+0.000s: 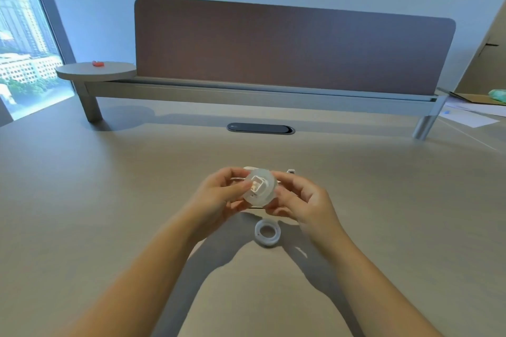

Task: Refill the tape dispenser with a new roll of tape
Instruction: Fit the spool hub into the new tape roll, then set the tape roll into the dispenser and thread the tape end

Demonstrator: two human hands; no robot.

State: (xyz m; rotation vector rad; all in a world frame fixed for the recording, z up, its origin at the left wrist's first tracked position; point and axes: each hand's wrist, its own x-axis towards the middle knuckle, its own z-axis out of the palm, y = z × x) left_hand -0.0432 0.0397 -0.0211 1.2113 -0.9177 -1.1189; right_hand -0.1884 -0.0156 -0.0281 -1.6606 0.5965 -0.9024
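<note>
From the head camera we see both hands raised just above the worktop (109,200), closed together on a translucent roll of tape (260,190) with a small whitish square hub piece (257,186) sitting in its centre hole. What worries us most is that hub: if it goes in crooked or is pushed with the roll held only by its rim, we judge it could jam, pop out, or the slick roll could slip from the fingertips and drop onto the second ring (267,232), a pale empty-looking spool lying on the worktop just below the hands. Our left hand (219,197) is curled, thumb pressed across the front face of the roll near the hub, fingers wrapped behind it. Our right hand (304,201) is also curled, pinching the roll's right edge between thumb and fingers, with the remaining fingers loosely bent. Behind the hands a white object, likely the tape dispenser (290,171), shows only as slivers on the worktop, too hidden for us to tell how it lies
</note>
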